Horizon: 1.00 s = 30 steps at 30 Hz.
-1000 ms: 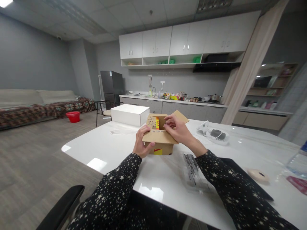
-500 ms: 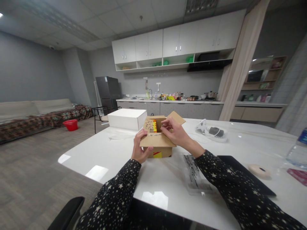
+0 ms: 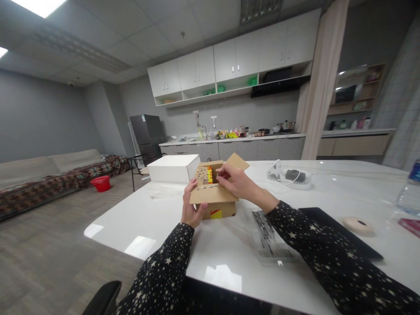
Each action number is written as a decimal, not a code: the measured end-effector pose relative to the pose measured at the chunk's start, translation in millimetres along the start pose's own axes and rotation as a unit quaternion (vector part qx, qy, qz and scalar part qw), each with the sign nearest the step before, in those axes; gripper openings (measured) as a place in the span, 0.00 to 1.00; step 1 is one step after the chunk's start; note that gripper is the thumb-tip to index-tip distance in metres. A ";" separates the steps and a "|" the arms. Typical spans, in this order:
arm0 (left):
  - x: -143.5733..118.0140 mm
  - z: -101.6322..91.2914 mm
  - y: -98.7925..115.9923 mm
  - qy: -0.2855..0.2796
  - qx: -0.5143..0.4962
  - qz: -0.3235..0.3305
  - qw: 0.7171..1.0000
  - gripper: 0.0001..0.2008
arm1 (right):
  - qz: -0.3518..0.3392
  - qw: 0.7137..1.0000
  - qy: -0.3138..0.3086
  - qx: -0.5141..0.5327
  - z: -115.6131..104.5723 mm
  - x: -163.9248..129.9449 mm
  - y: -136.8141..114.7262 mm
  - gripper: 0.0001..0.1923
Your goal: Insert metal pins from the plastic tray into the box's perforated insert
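Observation:
An open cardboard box point(image 3: 219, 212) with a yellow-and-red label stands on the table. Its near flap point(image 3: 213, 196) folds out toward me, with a row of small, shiny round heads along its far edge. More such dots show on the patterned inner panel point(image 3: 202, 175). My left hand point(image 3: 192, 203) grips the flap's left end, thumb at the front and fingers behind. At the flap's far edge, toward the right, my right hand point(image 3: 234, 180) is closed in a pinch. What its fingertips hold is too small to make out.
To the right lies a clear plastic case point(image 3: 262, 234) of thin dark rods, beside a black tablet-like slab point(image 3: 341, 232) and a beige oval object point(image 3: 357, 225). A white box point(image 3: 172, 167) stands behind on the left. Farther right are a white corded device point(image 3: 292, 178) and a bottle point(image 3: 408, 192).
The camera view has tilted and shifted slightly. Both hands keep nearly the same places on the box, with the right one still pinching at the flap's edge.

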<state>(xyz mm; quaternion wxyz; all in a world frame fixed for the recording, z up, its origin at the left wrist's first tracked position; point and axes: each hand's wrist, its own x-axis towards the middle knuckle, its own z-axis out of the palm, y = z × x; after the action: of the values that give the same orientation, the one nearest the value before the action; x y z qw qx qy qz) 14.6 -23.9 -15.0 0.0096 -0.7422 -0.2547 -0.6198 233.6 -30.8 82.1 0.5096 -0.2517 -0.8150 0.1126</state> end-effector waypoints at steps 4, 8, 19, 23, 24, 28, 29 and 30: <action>-0.9 3.0 0.0 0.008 -0.013 -0.014 1.000 0.36 | -0.011 1.000 -0.011 -0.007 -2.0 -2.5 1.4 0.04; -0.2 3.7 0.4 0.008 -0.014 0.000 1.000 0.35 | -0.006 1.000 -0.005 0.005 -0.3 -4.4 0.4 0.05; -2.2 -0.2 -0.5 0.011 0.001 0.004 1.000 0.32 | -0.031 0.999 0.024 0.014 8.3 -4.4 9.4 0.06; -3.0 -0.6 -0.1 0.013 0.002 0.003 1.000 0.32 | -0.028 0.999 0.028 0.013 10.3 -6.4 9.0 0.09; -3.1 -0.6 0.1 0.013 0.002 0.003 1.000 0.32 | -0.028 0.999 0.027 0.010 10.6 -6.7 8.3 0.09; -3.4 -0.4 1.0 0.010 0.001 -0.001 1.000 0.33 | -0.030 0.999 0.028 -0.003 10.5 -6.6 5.5 0.08; -3.5 -0.3 1.1 0.009 0.001 -0.003 1.000 0.33 | -0.031 0.999 0.027 -0.004 10.3 -6.5 5.2 0.07; -3.5 -0.3 1.1 0.010 0.000 -0.004 1.000 0.33 | -0.032 0.999 0.027 -0.005 10.1 -6.5 5.0 0.06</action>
<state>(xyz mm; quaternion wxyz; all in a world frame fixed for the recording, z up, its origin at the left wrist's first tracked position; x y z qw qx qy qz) 14.4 -26.2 -17.9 0.0098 -0.7351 -0.2573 -0.6271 228.4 -29.3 70.3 0.5338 -0.2309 -0.8091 0.0847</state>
